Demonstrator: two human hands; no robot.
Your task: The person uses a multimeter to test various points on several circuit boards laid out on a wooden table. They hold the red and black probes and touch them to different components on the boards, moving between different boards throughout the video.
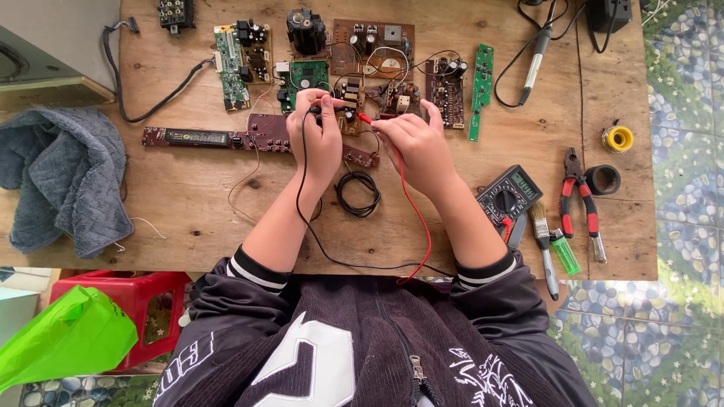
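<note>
Probes of the multimeter (510, 197) were the things in hand: the black probe (317, 111) sat pinched in the left hand (317, 139), the red probe (365, 118) in the right hand (416, 147), both tips down on a small brown circuit board (348, 98) near the middle of the wooden bench (188, 196). Each hand was closed around its probe's plastic barrel, fingers curled tight. The probes looked light, stiff and slim, easy to roll between fingertips, so the insulated barrel well back from the metal tip seemed the sound place to grip. Their leads, a black wire (304, 203) and a red wire (424, 226), were limp and looped toward the bench edge, likely to snag or drag. The board under them looked rigid yet fragile, crowded with small upright parts, and best held by its edges.

Around it in the head view lay more boards, a long display strip (197, 138), a green narrow board (479, 90), a soldering iron (534, 66), red-handled pliers (579, 197), a brush (544, 243), a green lighter (565, 255), a tape roll (602, 179) and a grey cloth (64, 177).
</note>
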